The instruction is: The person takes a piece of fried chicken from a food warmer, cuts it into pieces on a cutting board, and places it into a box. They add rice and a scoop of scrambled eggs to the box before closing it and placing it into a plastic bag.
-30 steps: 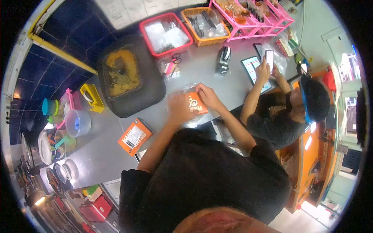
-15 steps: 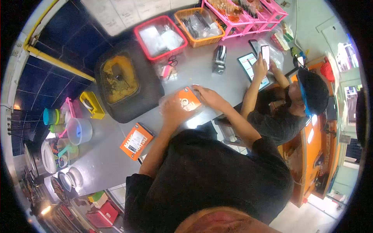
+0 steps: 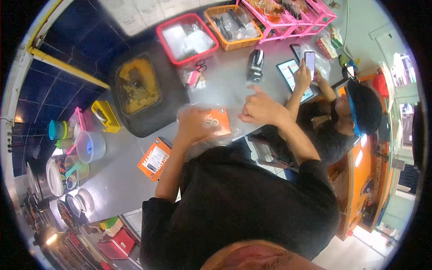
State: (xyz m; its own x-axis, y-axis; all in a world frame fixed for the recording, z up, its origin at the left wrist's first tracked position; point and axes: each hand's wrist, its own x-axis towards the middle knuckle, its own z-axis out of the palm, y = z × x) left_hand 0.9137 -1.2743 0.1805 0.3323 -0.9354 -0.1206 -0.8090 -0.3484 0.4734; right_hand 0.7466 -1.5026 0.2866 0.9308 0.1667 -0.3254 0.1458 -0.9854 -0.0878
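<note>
An orange box (image 3: 220,122) with white lettering lies inside a clear plastic bag (image 3: 198,150) at the table's front edge. My left hand (image 3: 194,126) grips the box's left side through the bag, its fingertips partly hidden. To the right of the box, my right hand (image 3: 263,108) is raised and apart from it, index finger stretched out and the other fingers bent. I see nothing held in it. Left of my left forearm, a second orange box (image 3: 155,158) with a white label lies flat on the table.
A large black lidded appliance (image 3: 148,103) stands behind the boxes. Scissors (image 3: 200,66), a black tape dispenser (image 3: 255,67), a red basket (image 3: 189,38) and an orange basket (image 3: 231,27) sit farther back. On the right, a person in a cap (image 3: 362,105) holds a phone (image 3: 309,63) over a tablet (image 3: 292,76).
My right hand has let go of the bagged box and moved right, index finger now extended. The bagged box has shifted slightly toward me and turned in my left hand.
</note>
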